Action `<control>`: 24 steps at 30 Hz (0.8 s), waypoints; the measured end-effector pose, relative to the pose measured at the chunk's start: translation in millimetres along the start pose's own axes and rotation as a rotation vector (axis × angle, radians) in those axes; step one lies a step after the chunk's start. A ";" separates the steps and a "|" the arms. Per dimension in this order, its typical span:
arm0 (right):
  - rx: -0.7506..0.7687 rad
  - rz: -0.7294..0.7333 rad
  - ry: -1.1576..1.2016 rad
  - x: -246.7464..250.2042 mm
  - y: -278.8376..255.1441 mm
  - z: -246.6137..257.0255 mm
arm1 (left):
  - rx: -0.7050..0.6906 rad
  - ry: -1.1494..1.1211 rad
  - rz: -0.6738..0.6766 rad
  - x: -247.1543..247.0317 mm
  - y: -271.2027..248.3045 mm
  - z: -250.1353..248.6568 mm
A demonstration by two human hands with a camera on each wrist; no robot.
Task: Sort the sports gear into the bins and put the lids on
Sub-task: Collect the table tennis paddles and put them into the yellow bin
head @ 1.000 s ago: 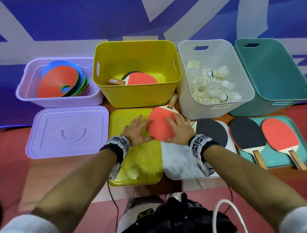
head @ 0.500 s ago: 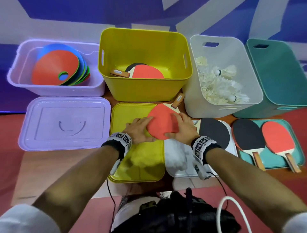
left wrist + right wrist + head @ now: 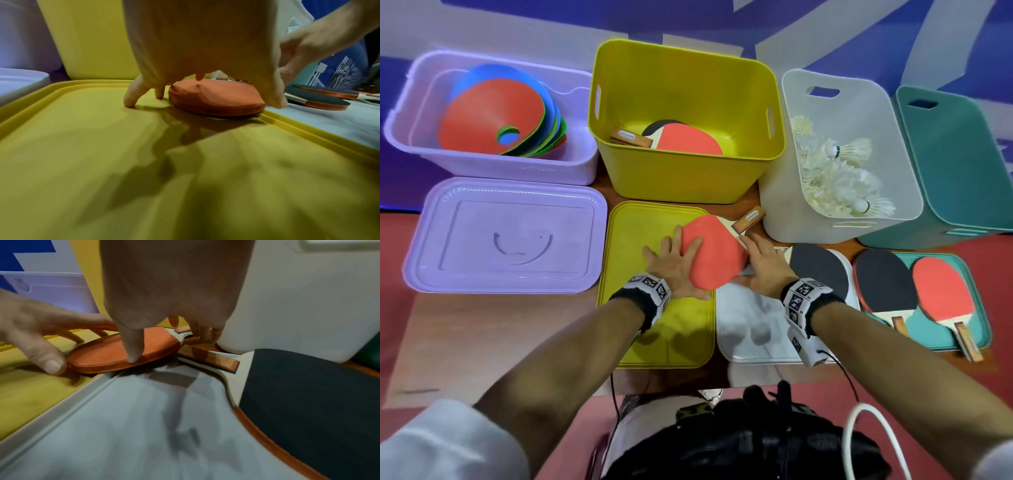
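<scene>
A red-faced paddle [image 3: 717, 253] lies across the seam between the yellow lid [image 3: 654, 329] and the white lid [image 3: 750, 332], its wooden handle [image 3: 748, 219] pointing at the white bin. My left hand [image 3: 674, 270] grips the blade's left side, with the thumb at the near edge and fingers spread over the top. My right hand [image 3: 762, 263] holds the right side, thumb on the near rim [image 3: 131, 356] and fingers by the neck. The blade's near edge [image 3: 115, 365] sits slightly raised. The yellow bin [image 3: 688, 178] behind holds two paddles.
A black-faced paddle [image 3: 818, 270] lies on the white lid beside my right wrist. Two more paddles [image 3: 914, 291] rest on the teal lid. The purple bin [image 3: 421, 113] holds flat cones, with its lid [image 3: 503, 236] in front. The white bin [image 3: 835, 219] holds shuttlecocks; the teal bin [image 3: 955, 154] stands far right.
Both hands stay on the red paddle at the same spot. My left fingers have spread further over the blade. The head view has shifted a little.
</scene>
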State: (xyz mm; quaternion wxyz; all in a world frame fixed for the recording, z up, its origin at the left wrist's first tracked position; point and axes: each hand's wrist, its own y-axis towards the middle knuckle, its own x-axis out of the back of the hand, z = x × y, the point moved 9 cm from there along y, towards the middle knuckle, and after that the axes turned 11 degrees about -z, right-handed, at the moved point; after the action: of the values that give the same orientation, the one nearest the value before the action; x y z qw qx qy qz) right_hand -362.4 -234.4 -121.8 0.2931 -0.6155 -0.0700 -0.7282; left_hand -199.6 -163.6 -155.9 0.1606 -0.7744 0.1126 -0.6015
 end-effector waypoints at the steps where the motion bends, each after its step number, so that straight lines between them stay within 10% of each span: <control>1: -0.012 0.022 -0.009 -3.0 0.1 1.8 | 0.006 0.009 0.001 0.6 0.8 -0.1; 19: 0.214 -0.091 -0.221 12.9 2.9 24.1 | -0.071 0.127 -0.161 20.5 -9.4 4.8; 24: 0.170 0.048 -0.285 -5.1 19.3 33.8 | -0.037 0.121 -0.021 4.5 -12.1 17.3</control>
State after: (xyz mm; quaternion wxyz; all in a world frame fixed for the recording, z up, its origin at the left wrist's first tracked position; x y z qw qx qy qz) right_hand -323.2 -232.8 -123.7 0.3485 -0.6869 -0.1577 -0.6179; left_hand -181.9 -152.1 -151.1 0.1326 -0.7407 0.1250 -0.6467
